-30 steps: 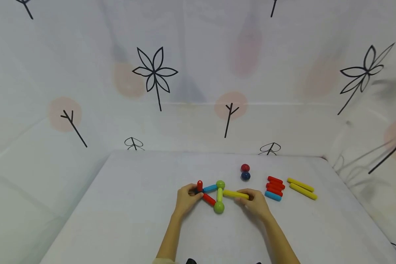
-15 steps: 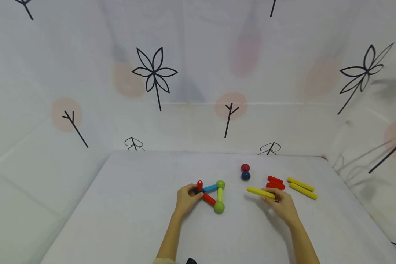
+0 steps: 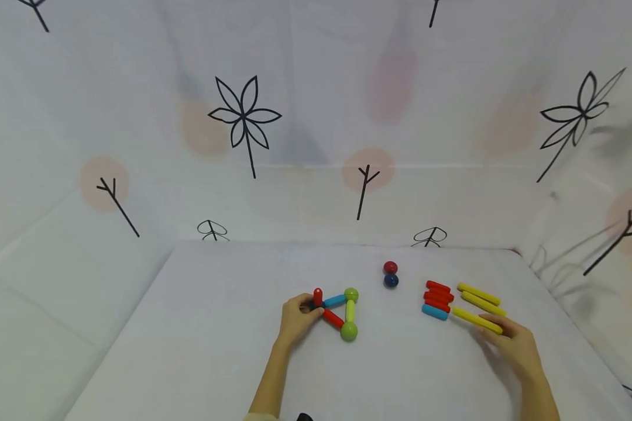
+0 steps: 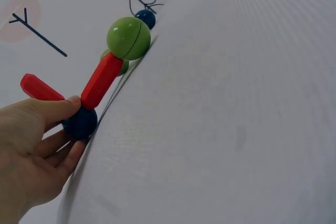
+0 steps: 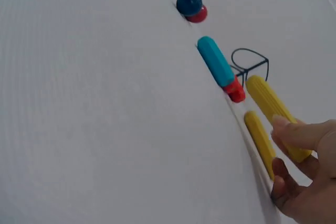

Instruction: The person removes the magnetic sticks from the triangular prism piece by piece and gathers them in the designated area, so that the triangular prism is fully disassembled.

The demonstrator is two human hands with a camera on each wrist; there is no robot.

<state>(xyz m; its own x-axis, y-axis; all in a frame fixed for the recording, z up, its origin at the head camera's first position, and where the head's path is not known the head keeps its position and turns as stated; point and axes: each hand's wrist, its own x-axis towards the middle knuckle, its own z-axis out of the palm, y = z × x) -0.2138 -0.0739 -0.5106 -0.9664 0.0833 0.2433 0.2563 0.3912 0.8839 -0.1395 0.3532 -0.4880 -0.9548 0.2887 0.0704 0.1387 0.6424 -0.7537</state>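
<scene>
My left hand point(image 3: 296, 321) grips the dark blue ball point(image 4: 80, 124) at one corner of a small triangle of rods and balls. From that ball a short red rod point(image 3: 318, 296) points up. A blue rod point(image 3: 334, 301) and another red rod point(image 3: 333, 318) run from it to two green balls point(image 3: 349, 332), which a light green rod point(image 3: 350, 311) joins. On the right, my right hand point(image 3: 516, 345) pinches a long yellow rod point(image 5: 270, 98) near one end, between thumb and fingers. In the right wrist view it appears above another yellow rod point(image 5: 259, 137).
Several red rods point(image 3: 438, 297) and a blue rod point(image 3: 435, 312) lie in a row left of two yellow rods point(image 3: 483, 303). Farther back, a red ball point(image 3: 390, 267) and a dark blue ball point(image 3: 391, 281) sit together. A patterned sheet point(image 3: 305, 199) rises behind the white table point(image 3: 216, 351).
My right hand has carried the yellow rod rightward, away from the triangle's light green side and over to the loose yellow rods. My left hand has stayed on the dark blue ball.
</scene>
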